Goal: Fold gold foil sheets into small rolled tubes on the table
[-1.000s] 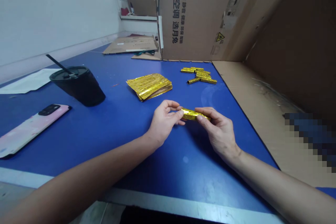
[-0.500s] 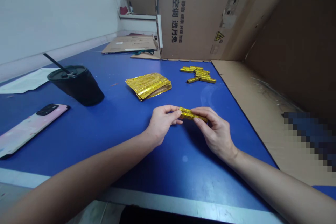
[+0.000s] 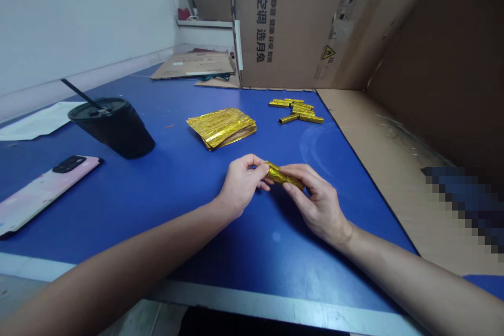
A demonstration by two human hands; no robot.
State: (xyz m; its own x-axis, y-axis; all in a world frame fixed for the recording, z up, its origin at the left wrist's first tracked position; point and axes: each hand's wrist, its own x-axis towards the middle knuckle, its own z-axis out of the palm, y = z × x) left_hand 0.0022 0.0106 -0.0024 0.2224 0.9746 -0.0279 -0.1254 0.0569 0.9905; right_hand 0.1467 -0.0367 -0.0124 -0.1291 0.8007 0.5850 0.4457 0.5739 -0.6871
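Between my hands is a rolled piece of gold foil paper (image 3: 280, 175), held just above the blue table. My left hand (image 3: 244, 181) pinches its left end between thumb and fingers. On the other end, my right hand (image 3: 315, 197) is closed with the thumb in front and the fingers behind, hiding part of the roll. Beyond my hands lies a stack of flat gold foil sheets (image 3: 222, 127). Several finished-looking gold rolls (image 3: 302, 109) lie in a loose group at the back right.
A black cup with a straw (image 3: 118, 128) stands at the left, behind a phone in a pink-white case (image 3: 51, 191). White paper (image 3: 39, 119) lies by the wall. A large cardboard box (image 3: 299, 26) rises behind the blue table (image 3: 173, 184), with flat cardboard (image 3: 192, 65) beside it.
The foil roll has tilted, its right end now lower and nearer to me. My right hand has shifted slightly left and down with it; the left keeps its pinch.
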